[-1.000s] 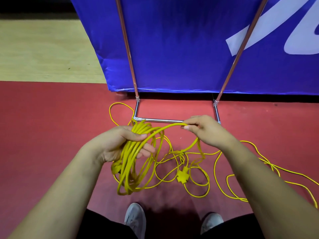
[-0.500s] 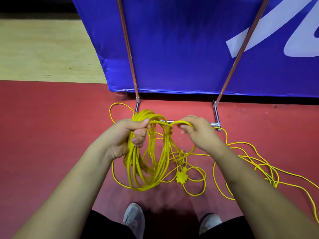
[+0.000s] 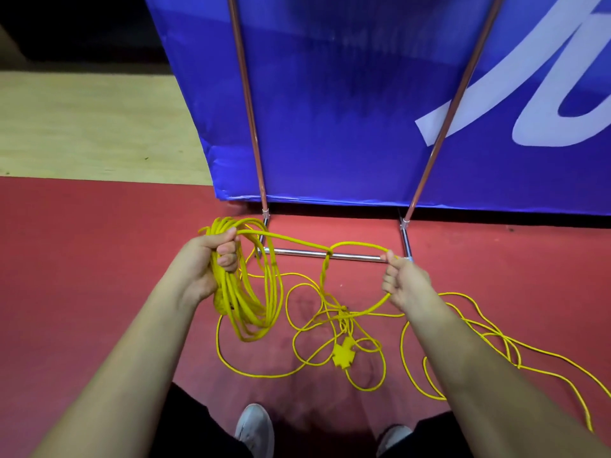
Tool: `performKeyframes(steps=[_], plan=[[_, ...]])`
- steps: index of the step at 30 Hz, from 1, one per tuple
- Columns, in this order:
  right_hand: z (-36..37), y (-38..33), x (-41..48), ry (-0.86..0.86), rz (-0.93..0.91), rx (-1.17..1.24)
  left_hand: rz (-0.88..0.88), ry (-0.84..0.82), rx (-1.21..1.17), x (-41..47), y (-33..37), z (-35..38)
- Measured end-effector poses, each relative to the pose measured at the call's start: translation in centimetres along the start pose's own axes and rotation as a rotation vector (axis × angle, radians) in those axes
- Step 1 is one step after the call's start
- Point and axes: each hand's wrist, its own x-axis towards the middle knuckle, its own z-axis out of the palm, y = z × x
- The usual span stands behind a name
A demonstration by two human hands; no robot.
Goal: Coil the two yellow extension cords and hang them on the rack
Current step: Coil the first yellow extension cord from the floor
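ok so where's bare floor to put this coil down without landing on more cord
Bare: the red floor left of the coil in the left hand, up to the wooden strip. Crowded: loose loops and the plug lie between the hands, and more cord trails right of the right hand.

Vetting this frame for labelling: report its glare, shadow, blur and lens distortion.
Head view throughout: wide-angle bending splays the rack poles outward; mild glare streaks the chrome base bar; a soft shadow darkens the red floor near the shoes; the yellow cords look sharp; the top-left corner is nearly black.
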Motion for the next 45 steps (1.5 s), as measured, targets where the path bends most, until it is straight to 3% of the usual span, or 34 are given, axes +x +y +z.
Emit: performKeyframes(steps=[3,5,8,11,18,20,24,26,28,32,36,45], plan=[[-1.4,0.7,0.0,0.265,0.009,-0.134,0.034,0.010,-0.093,-0.5,0.9,-0.4],[-1.8,1.5,-0.1,0.266,-0.039,-0.387,0.057,0.000,-0.020,-0.8,1.5,0.0],[-1.1,1.9,-1.2,0.074,-0.044,-0.707,0.085,-0.062,0.168,-1.3,2.2,1.8],[0.8,1.0,-3.4,-0.158,-0.118,-0.828,0.108,-0.146,0.214,-2.1,3.6,3.4],[6.6,-2.2,-7.5,-0.531,-0.575,-1.082,0.123,-0.280,0.368,-4.2,6.5,6.9],[8.3,-2.7,-8.6,-0.641,-0.621,-1.179,0.132,-0.280,0.378,-4.5,7.0,7.6],[9.7,-3.2,-9.3,-0.623,-0.604,-1.543,0.128,-0.243,0.316,-4.5,7.6,8.0],[9.2,-3.5,-9.2,-0.574,-0.478,-1.432,0.128,-0.207,0.296,-4.5,7.6,7.7],[8.8,-3.9,-9.3,-0.498,-0.293,-1.173,0.133,-0.181,0.292,-4.6,7.6,7.4],[9.1,-6.6,-9.8,-0.421,-0.237,-0.869,0.128,-0.122,0.283,-4.6,7.5,7.0],[10.5,-11.4,-11.0,-0.377,-0.316,-0.600,0.152,-0.080,0.245,-4.9,8.5,7.5],[13.4,-19.9,-17.5,-0.425,-0.728,-0.480,0.247,-0.026,0.243,-7.5,11.1,11.4]])
